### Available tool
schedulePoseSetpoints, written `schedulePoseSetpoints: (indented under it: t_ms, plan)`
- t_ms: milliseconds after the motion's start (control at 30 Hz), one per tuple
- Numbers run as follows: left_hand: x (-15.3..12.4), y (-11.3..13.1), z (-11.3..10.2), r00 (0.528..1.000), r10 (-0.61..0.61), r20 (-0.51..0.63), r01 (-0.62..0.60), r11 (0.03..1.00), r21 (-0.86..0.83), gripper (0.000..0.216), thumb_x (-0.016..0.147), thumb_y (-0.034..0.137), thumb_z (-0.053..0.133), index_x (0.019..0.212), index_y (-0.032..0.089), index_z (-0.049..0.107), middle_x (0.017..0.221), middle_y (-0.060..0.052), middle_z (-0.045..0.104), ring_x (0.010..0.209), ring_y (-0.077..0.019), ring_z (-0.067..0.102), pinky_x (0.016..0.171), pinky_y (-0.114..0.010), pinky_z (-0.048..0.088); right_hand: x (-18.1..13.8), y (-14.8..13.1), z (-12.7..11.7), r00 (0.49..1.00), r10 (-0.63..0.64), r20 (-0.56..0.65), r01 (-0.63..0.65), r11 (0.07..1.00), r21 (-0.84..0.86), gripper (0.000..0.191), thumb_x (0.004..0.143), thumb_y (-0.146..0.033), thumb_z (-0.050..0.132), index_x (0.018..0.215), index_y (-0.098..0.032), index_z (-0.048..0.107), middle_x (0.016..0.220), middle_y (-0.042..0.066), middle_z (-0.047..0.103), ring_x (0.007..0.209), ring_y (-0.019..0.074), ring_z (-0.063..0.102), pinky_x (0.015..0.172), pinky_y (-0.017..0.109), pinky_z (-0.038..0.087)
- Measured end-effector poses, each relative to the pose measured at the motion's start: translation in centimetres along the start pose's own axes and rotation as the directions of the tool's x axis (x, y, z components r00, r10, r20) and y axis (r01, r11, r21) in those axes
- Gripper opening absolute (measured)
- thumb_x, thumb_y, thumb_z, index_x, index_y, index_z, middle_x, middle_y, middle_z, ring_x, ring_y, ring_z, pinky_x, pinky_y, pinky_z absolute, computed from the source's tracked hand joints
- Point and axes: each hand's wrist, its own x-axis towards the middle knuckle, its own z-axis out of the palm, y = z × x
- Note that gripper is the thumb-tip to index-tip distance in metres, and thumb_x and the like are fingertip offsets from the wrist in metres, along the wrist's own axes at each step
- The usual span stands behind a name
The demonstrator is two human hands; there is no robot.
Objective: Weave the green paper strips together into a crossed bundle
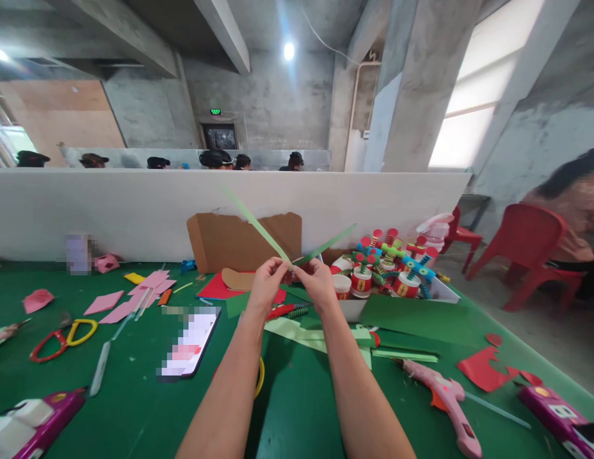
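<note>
My left hand (268, 275) and my right hand (316, 278) are raised together over the green table (297, 408). Both pinch green paper strips where they cross between my fingertips. A light green strip (256, 224) slants up to the left from my left hand. A darker green strip (328, 244) slants up to the right from my right hand. More green paper pieces (297, 331) lie on the table under my forearms.
A phone (191, 344), red and yellow scissors (62, 336), pink paper pieces (148, 287) and a craft knife (101, 363) lie left. A pink glue gun (445, 398), red paper (483, 370) and a box of paper-cup figures (397, 274) sit right. Behind stand cardboard (244, 239) and a white partition (134, 204). A person sits on a red chair (531, 248).
</note>
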Motion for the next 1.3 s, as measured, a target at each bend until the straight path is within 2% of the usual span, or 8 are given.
schedulePoseSetpoints:
  t_ms: [100,267,367,467,633,800,1000,1300]
  plan:
    - [0.1,-0.4,-0.1,0.999,-0.03,0.022,0.031,0.999,-0.042,0.036,0.062,0.047,0.074,0.067,0.017,0.054,0.056,0.003,0.055,0.053,-0.0098,0.05,0.055,-0.022,0.042,0.1,0.2,-0.1,1.0,-0.004,0.012,0.004,0.999,-0.033,0.015,0.063,-0.031,0.069,0.069,-0.017,0.064,0.06,-0.001,0.066,0.056,0.0143,0.06,0.057,0.026,0.049]
    - [0.3,-0.7,-0.1,0.995,0.083,-0.056,-0.078,0.994,0.079,0.033,0.067,0.042,0.071,0.061,0.017,0.05,0.053,0.004,0.05,0.052,-0.0088,0.047,0.053,-0.021,0.038,0.4,1.1,0.2,0.998,-0.059,-0.006,0.059,0.995,-0.079,0.011,0.065,-0.028,0.065,0.071,-0.018,0.063,0.059,-0.001,0.065,0.054,0.0147,0.06,0.055,0.026,0.049]
    - [0.3,-0.8,0.1,0.994,0.1,-0.049,-0.094,0.989,0.116,0.032,0.068,0.041,0.069,0.06,0.017,0.05,0.053,0.004,0.049,0.053,-0.0092,0.047,0.053,-0.022,0.039,0.4,1.9,0.1,0.995,-0.101,-0.029,0.097,0.989,-0.116,0.013,0.068,-0.03,0.064,0.075,-0.019,0.064,0.063,0.0,0.068,0.057,0.0161,0.063,0.057,0.027,0.051]
    - [0.0,-1.4,-0.1,0.999,0.04,-0.016,-0.038,0.992,0.116,0.033,0.067,0.043,0.07,0.059,0.018,0.049,0.052,0.004,0.051,0.052,-0.0103,0.049,0.053,-0.023,0.04,0.1,3.1,-0.3,0.99,-0.127,-0.06,0.115,0.977,-0.183,0.013,0.07,-0.032,0.063,0.076,-0.02,0.065,0.066,0.001,0.07,0.061,0.0174,0.064,0.058,0.028,0.052]
    - [-1.9,-3.3,-1.2,0.995,-0.097,0.019,0.094,0.986,0.14,0.034,0.063,0.043,0.073,0.059,0.018,0.051,0.052,0.003,0.053,0.05,-0.0107,0.049,0.051,-0.023,0.039,-1.8,5.3,-1.0,0.995,-0.059,-0.078,0.036,0.964,-0.263,0.011,0.068,-0.03,0.063,0.072,-0.021,0.063,0.066,0.002,0.071,0.06,0.0184,0.065,0.059,0.029,0.052]
    - [-5.1,-5.7,-1.9,0.977,-0.205,-0.059,0.21,0.973,0.098,0.028,0.062,0.04,0.072,0.064,0.017,0.056,0.058,0.0,0.06,0.054,-0.0133,0.055,0.054,-0.026,0.044,-5.0,7.0,-0.8,0.998,0.021,-0.066,-0.037,0.964,-0.262,0.008,0.067,-0.028,0.061,0.072,-0.022,0.062,0.064,0.001,0.07,0.06,0.0195,0.066,0.06,0.03,0.052]
    - [-7.0,-7.8,-1.7,0.991,-0.058,-0.125,0.086,0.968,0.237,0.025,0.066,0.04,0.064,0.058,0.019,0.054,0.053,0.001,0.056,0.052,-0.0126,0.052,0.053,-0.024,0.041,-7.3,8.8,-1.3,0.991,-0.005,-0.136,-0.031,0.966,-0.257,0.012,0.072,-0.032,0.057,0.073,-0.021,0.063,0.065,0.001,0.07,0.062,0.0195,0.066,0.065,0.032,0.053]
    - [-7.5,-8.2,-2.3,0.99,-0.08,-0.119,0.104,0.971,0.214,0.024,0.065,0.04,0.064,0.061,0.018,0.058,0.056,0.0,0.06,0.055,-0.0134,0.054,0.056,-0.025,0.044,-7.5,9.4,-1.7,1.0,-0.013,-0.016,0.01,0.978,-0.208,0.016,0.07,-0.033,0.061,0.08,-0.021,0.064,0.07,0.002,0.071,0.066,0.0193,0.068,0.068,0.031,0.054]
